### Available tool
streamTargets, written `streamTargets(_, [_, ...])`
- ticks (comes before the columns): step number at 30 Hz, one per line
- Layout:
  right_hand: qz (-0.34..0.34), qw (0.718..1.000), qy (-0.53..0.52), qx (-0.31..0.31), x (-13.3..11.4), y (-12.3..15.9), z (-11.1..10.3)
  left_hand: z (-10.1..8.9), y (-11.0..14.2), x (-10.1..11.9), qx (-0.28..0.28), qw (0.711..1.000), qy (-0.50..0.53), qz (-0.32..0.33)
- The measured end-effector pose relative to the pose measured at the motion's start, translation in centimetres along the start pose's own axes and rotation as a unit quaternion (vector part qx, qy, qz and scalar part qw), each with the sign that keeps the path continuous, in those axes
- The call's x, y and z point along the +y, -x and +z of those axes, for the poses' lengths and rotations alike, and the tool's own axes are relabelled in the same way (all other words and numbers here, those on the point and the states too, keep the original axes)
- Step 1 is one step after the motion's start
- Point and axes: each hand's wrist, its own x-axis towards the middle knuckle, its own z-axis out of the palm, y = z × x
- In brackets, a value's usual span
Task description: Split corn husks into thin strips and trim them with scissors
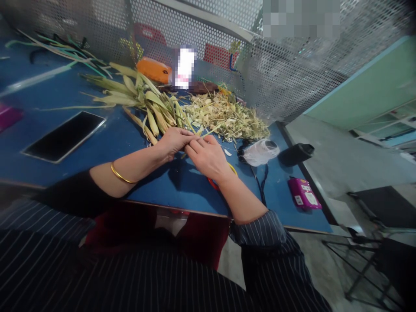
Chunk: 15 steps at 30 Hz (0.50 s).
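My left hand [177, 141], with a gold bangle [122, 174] on its forearm, is closed in a pinch over the blue table [182, 186]. Meeting it at the fingertips, my right hand [209, 156] is closed too. Thin pale-green strips of husk [212, 130] poke out beyond the fingers; the gripped part is mostly hidden. Just behind the left hand lies a bundle of corn husks [151, 106]. A heap of dry plant scraps [224, 115] spreads behind the right hand. Partly under my right wrist is a red and yellow curved thing [213, 184].
To the right stand a white thread spool [261, 152], a black roll [296, 154] and a purple packet [304, 193]. A dark phone [65, 136] lies at left. An orange pouch [154, 70] and a lit, blurred screen [184, 67] are before the perforated metal panel [208, 28].
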Motion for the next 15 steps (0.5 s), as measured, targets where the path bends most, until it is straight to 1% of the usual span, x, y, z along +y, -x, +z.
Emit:
streamTargets(4, [0.002,0.998,0.002,0.056,-0.1,0.2,-0.3,-0.1,0.1,0.3,-0.004,1.000,-0.013,0.024])
streamTargets(7, [-0.025,0.995,-0.011,0.100,-0.4,0.2,-0.6,-0.3,0.2,0.8,0.010,1.000,-0.012,0.027])
streamTargets(12, [-0.077,0.988,-0.058,0.121,-1.2,0.1,-1.1,-0.5,0.0,0.9,0.012,1.000,0.017,0.016])
streamTargets(15, [-0.078,0.984,-0.089,0.131,-1.2,0.2,-1.1,-0.6,-0.1,0.6,0.013,0.999,0.026,0.020])
